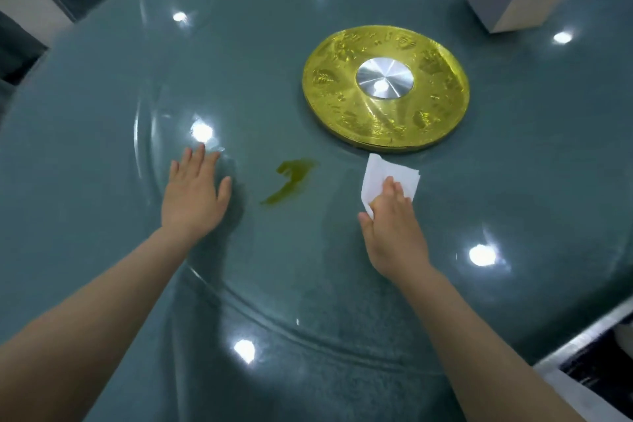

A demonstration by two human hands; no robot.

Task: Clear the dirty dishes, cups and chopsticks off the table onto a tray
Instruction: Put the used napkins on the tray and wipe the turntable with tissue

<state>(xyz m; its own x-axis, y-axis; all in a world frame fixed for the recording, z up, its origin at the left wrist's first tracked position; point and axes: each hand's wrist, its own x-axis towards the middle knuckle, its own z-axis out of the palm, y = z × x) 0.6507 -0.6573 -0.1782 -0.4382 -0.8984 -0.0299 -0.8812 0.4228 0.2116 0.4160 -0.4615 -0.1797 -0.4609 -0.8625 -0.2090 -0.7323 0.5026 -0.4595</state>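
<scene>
I see no dishes on the glass worktop (102, 154), only a green smear (289, 178) between my hands. My right hand (394, 229) presses a folded white tissue (387, 169) flat, fingers straight. My left hand (193, 197) rests flat, fingers spread. Behind stands a golden disc (342, 106), and farther a tissue box (507, 0).
</scene>
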